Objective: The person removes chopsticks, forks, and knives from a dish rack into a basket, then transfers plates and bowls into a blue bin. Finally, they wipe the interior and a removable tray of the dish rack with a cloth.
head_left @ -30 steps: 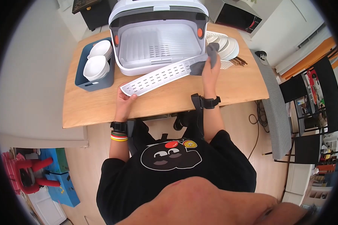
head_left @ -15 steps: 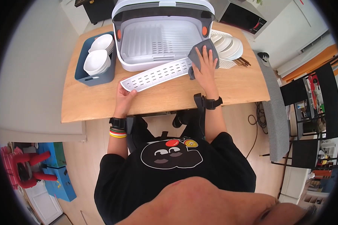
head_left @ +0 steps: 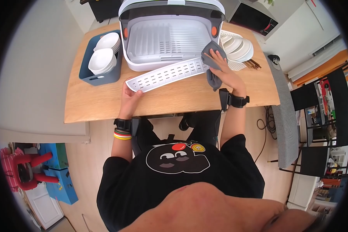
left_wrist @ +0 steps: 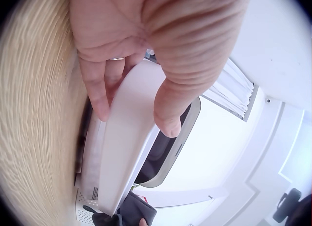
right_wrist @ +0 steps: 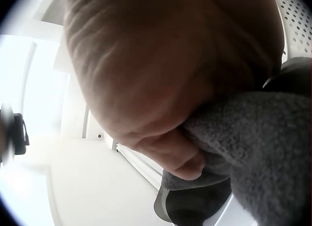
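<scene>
A long white slotted tray [head_left: 166,76] is held at a slant over the front of the table. My left hand [head_left: 130,101] grips its left end, the thumb [left_wrist: 168,119] on one side and the fingers on the other. At the tray's right end my right hand [head_left: 230,77] holds a dark grey cloth [head_left: 214,79], with its fingers spread over the fabric. In the right wrist view the fluffy cloth [right_wrist: 273,148] lies against the thumb and covers the tray's end.
Behind the tray stands a white dish box [head_left: 133,63] with a raised dark lid. A blue bin [head_left: 84,69] of stacked white bowls [head_left: 102,61] is at left. White plates [head_left: 239,51] and brown chopsticks [head_left: 254,64] lie at right, near a microwave [head_left: 253,18].
My right hand has shifted the cloth around the tray's right end, flattening over it, then turning rightward as part of the cloth hangs down. The left hand keeps its grip.
</scene>
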Demonstrator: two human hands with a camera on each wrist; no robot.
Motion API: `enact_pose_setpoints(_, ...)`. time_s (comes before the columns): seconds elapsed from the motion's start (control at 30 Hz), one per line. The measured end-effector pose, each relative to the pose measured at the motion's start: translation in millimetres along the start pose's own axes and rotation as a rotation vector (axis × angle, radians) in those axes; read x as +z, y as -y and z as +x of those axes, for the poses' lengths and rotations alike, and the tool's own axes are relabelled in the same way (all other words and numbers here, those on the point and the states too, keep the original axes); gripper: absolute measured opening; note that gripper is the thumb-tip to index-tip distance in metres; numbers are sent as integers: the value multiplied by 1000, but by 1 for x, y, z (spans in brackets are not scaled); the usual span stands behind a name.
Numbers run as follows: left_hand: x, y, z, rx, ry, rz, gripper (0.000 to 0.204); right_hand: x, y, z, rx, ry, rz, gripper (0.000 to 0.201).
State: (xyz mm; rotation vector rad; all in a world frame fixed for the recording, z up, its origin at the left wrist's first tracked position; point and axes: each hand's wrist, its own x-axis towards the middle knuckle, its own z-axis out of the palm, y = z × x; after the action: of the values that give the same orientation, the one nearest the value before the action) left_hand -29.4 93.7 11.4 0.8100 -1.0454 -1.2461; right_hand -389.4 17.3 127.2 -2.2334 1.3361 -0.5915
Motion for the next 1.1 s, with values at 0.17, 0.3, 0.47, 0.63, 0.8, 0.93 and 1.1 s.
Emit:
enact_pose_setpoints(0.17,0,0,1,12,3,0,51,0,0,2,-30,39,-76,55)
enact_pose_setpoints(0.3,0,1,1,5,-1,-28,51,39,16,4,-42,-153,-370,59)
enact_pose_setpoints(0.47,1,-3,1,-21,-7,-39,51,60,23,7,-51,-356,-430,66)
enact_pose_setpoints(0.63,3,-6,0,-46,-20,-100,52,71,29,10,-39,-409,-432,66)
enact_pose_setpoints(0.8,0,-4,0,-19,-3,-52,50,82,40,15,3,-436,-446,66)
enact_pose_setpoints(0.93,-1,-3,1,-27,-12,-27,51,89,44,18,8,-481,-469,66)
enact_pose_setpoints(1.1,-2,-3,0,-39,3,-75,50,82,32,24,-8,-541,-329,62)
